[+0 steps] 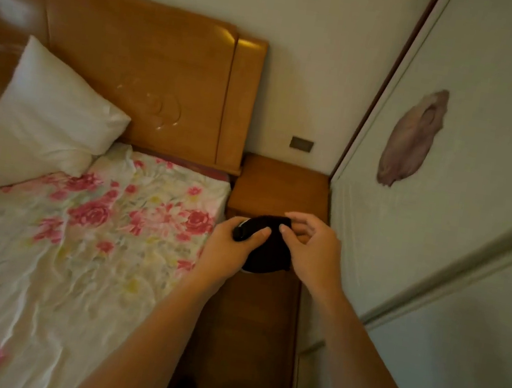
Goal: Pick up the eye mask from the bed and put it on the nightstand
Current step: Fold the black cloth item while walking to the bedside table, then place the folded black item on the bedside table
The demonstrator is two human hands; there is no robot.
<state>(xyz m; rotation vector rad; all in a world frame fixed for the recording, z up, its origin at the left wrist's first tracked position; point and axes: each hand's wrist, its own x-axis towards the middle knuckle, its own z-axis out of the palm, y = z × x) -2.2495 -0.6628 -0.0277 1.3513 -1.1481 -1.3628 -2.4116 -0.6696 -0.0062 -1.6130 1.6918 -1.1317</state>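
Looking down from the head camera, I take in the bed (38,261) first, its floral sheet (116,232) rumpled and a white pillow (57,111) propped at the wooden headboard (152,78). Wedged between the bed's right edge and the sliding wardrobe door (443,221) is the wooden nightstand (282,184), its top bare.

I hold the black eye mask (268,248) off the bed, just above the nightstand's near edge, gripped by both hands. I judge two hands are used because the soft cloth would otherwise droop and bunch.

My left hand (228,251) wraps the mask's left end, thumb pressed on top. My right hand (312,252) pinches the upper right edge between thumb and forefinger, the other fingers curled. Both forearms reach forward, converging over the nightstand, so setting it down looks close.
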